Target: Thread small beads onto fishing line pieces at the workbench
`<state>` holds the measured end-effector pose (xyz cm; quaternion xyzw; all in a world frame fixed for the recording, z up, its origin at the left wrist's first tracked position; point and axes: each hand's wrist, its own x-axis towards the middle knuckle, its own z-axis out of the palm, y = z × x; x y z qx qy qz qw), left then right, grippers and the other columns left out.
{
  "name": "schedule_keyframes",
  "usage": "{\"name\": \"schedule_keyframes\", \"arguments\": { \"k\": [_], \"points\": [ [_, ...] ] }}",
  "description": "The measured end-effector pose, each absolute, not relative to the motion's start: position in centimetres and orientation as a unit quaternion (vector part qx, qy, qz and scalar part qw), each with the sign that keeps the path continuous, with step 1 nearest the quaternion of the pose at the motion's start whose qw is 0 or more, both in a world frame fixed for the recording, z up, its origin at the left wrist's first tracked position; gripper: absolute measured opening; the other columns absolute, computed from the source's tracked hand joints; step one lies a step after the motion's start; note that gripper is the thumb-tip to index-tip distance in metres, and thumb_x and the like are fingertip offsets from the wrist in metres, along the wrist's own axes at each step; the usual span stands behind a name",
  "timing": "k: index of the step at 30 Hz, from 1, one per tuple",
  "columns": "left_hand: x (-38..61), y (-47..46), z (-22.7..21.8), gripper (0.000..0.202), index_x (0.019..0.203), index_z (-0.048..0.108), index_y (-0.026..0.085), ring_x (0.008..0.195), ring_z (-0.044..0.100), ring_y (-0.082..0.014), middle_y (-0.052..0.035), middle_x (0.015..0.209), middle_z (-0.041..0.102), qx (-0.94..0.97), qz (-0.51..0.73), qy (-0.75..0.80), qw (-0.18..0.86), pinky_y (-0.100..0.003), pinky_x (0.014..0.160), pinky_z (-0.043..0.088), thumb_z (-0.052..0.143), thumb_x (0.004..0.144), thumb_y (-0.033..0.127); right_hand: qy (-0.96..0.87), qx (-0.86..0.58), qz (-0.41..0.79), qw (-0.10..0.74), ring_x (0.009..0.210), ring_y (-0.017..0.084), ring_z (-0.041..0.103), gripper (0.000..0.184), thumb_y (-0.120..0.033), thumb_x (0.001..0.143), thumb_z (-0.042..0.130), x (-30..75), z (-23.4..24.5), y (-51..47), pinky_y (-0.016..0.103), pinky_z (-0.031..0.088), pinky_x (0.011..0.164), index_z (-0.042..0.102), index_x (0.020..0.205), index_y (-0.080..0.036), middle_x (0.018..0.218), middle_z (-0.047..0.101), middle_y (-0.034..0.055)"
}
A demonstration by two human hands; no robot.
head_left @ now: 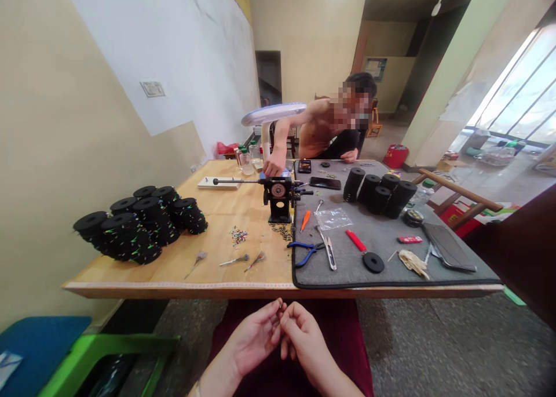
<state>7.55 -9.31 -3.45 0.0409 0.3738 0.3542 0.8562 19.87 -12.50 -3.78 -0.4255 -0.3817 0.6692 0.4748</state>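
Below the table's front edge, over my lap, my left hand (260,330) and my right hand (304,333) meet at the fingertips. Both hands have their fingers pinched together; anything between them is too small to make out. On the table ahead stands a black hand-crank winding machine (279,200) with a round dial and a long rod pointing left. Nearer lie a pair of blue-handled pliers (306,252), thread snips (330,253) and a red-handled tool (356,241). Small multicoloured beads (238,235) form a pile left of the machine.
Black foam spools (150,211) with coloured bits cluster at the left; plain black foam rolls (382,199) stand on the grey mat (339,269). Across the table a person (325,119) reaches toward a white lamp (273,114). A green stool (99,345) is at lower left.
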Motion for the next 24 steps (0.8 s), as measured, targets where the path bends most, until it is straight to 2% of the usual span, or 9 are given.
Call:
{"name": "schedule_keyframes", "arguments": {
  "k": [12, 24],
  "points": [
    [7.64, -9.45, -3.60, 0.018, 0.082, 0.065, 0.010, 0.034, 0.052, -0.0084, -0.0020, 0.066, 0.069, 0.058, 0.364, 0.381, 0.848, -0.020, 0.037, 0.041, 0.049, 0.090, 0.013, -0.384, -0.431, 0.670, 0.467, 0.032, 0.004, 0.046, 0.035, -0.048, 0.077, 0.060, 19.90, -3.40, -12.56, 0.014, 0.018, 0.031, 0.042, 0.070, -0.019, 0.055, 0.066, -0.0008],
    [7.71, -9.42, -3.79, 0.008, 0.081, 0.065, 0.011, 0.032, 0.052, -0.0084, -0.0002, 0.064, 0.068, 0.076, 0.359, 0.369, 0.854, -0.021, 0.036, 0.041, 0.059, 0.085, 0.015, -0.388, -0.435, 0.672, 0.457, 0.031, 0.004, 0.046, 0.029, -0.043, 0.078, 0.058, 19.95, -3.58, -12.53, 0.013, 0.018, 0.031, 0.042, 0.070, -0.019, 0.055, 0.066, -0.0009]
  ]
}}
